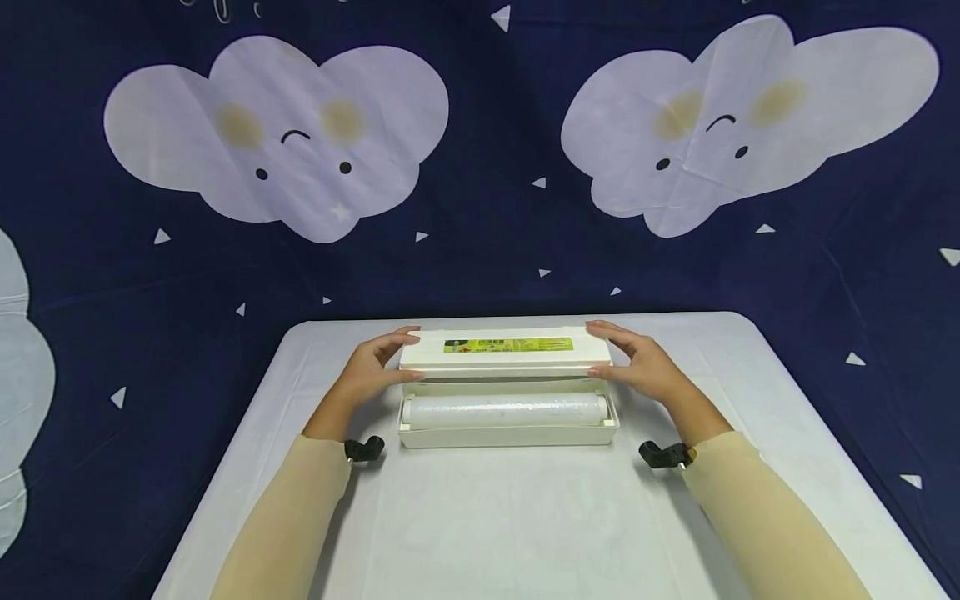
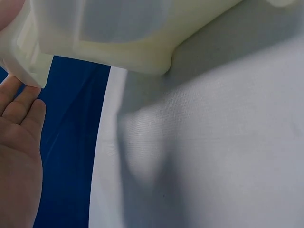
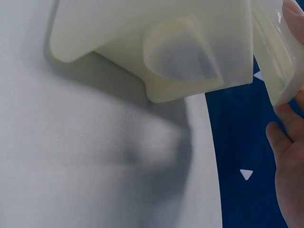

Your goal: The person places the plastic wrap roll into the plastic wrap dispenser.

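A white plastic-wrap dispenser box [image 1: 510,437] stands on the table with a roll of cling film [image 1: 506,410] lying inside it. Above its back edge is the white lid [image 1: 502,360], which bears a yellow-green label [image 1: 508,345]. My left hand [image 1: 369,367] grips the lid's left end, thumb on the front edge and fingers at the back. At the right end my right hand [image 1: 643,363] holds the lid the same way. Both wrist views show the lid apart from the box's end wall, with fingertips under the lid's edge.
A white cloth covers the table [image 1: 517,525]. Behind it hangs a dark blue curtain [image 1: 495,250] printed with white clouds and triangles. A black wrist camera mount [image 1: 364,449] is on the left wrist, another mount [image 1: 664,455] on the right.
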### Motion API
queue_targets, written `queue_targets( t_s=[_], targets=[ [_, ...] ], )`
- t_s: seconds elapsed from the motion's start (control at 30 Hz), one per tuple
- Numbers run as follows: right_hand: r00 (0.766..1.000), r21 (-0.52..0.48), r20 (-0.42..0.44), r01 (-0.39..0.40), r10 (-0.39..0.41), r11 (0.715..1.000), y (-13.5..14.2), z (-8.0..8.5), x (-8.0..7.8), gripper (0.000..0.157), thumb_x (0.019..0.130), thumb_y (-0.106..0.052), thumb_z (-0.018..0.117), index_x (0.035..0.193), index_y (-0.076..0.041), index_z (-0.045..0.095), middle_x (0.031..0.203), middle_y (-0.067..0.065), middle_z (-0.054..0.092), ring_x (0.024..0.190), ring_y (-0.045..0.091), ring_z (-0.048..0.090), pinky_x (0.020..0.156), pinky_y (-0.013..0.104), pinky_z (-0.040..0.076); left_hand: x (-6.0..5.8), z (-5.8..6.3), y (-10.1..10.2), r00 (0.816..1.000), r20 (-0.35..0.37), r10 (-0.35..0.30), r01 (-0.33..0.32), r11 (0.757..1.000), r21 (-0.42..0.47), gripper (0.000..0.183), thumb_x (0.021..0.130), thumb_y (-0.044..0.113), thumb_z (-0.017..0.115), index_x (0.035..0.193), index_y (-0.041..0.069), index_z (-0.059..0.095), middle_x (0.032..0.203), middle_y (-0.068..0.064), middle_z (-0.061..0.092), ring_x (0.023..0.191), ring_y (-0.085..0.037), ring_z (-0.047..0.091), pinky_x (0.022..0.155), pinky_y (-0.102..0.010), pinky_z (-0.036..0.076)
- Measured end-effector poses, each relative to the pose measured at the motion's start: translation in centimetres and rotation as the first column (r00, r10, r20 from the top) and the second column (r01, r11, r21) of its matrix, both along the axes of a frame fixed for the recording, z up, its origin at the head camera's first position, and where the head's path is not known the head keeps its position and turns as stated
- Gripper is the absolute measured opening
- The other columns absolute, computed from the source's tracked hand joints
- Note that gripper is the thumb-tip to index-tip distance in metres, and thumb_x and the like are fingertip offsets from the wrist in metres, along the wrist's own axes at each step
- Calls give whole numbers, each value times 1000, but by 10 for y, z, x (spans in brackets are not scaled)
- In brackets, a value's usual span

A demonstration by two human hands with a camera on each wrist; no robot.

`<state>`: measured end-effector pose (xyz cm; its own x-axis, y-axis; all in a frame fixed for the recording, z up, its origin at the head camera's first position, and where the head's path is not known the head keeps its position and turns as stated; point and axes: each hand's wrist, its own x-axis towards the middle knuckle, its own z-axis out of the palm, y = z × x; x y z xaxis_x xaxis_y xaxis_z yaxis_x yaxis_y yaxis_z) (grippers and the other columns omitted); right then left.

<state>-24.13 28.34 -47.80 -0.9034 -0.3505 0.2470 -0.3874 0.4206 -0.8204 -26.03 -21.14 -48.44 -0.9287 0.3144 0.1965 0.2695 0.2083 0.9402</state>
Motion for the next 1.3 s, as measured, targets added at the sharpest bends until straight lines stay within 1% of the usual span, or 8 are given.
queue_targets(
  t_s=[0.2,0.33,0.5,0.63,0.77,0.97,1.17,1.3],
  targets=[
    [999,-2,-48,-9,9,1000,-1,2,7,75,82,-13,94,148,-6,60,160,11,48,152,31,34,121,24,27,6,0,-5,1000,-19,-10,10,1000,-15,67,75,2,96,136,3,68,158,-10,49,150,-24,38,122,-33,29],
    [998,1,-62,-4,4,1000,-2,2,14,75,80,-13,95,147,-7,62,159,10,48,152,29,35,118,18,26,12,-1,-6,999,-36,-19,18,1000,-24,70,75,4,96,139,4,67,160,-13,48,150,-23,37,121,-32,29],
    [998,-9,-59,8,-9,1000,-3,3,22,76,78,-8,95,147,-6,62,159,6,48,152,29,34,117,16,25,21,0,-7,999,-42,-17,15,999,-35,71,76,5,96,141,5,66,159,-9,49,150,-20,37,122,-32,28],
    [998,-2,-51,27,-27,1000,-6,9,34,77,77,-2,94,146,0,60,159,12,47,152,35,33,116,13,24,28,-1,-6,999,-34,-1,-1,998,-57,71,76,5,96,140,6,67,158,-3,50,150,-18,36,123,-32,26],
    [998,4,-63,23,-22,1000,-10,15,48,77,78,-2,93,147,1,59,158,15,47,152,37,33,116,13,24,38,3,-4,1000,-25,11,-13,997,-72,72,75,3,96,140,4,66,158,-4,50,151,-20,34,123,-32,26],
    [996,-22,-90,-5,3,1000,-5,1,56,78,76,-10,96,146,-8,63,157,9,50,151,31,35,117,16,26,53,-3,-8,999,-51,12,-17,995,-98,73,73,11,99,139,8,69,157,-4,51,151,-20,35,122,-31,27],
    [995,-22,-101,-23,21,999,-6,-6,68,78,76,-11,97,146,-9,63,157,8,51,151,33,35,118,17,26,67,-10,-12,997,-80,4,-12,995,-98,72,72,11,100,137,9,70,155,0,53,150,-21,37,120,-27,29],
    [994,-20,-111,-22,20,1000,-9,-10,74,79,75,-10,97,146,-7,63,157,8,51,150,34,36,118,17,26,75,-13,-14,995,-95,-9,2,997,-73,70,72,6,99,136,7,70,155,-3,54,150,-25,38,120,-25,29]
  ],
)
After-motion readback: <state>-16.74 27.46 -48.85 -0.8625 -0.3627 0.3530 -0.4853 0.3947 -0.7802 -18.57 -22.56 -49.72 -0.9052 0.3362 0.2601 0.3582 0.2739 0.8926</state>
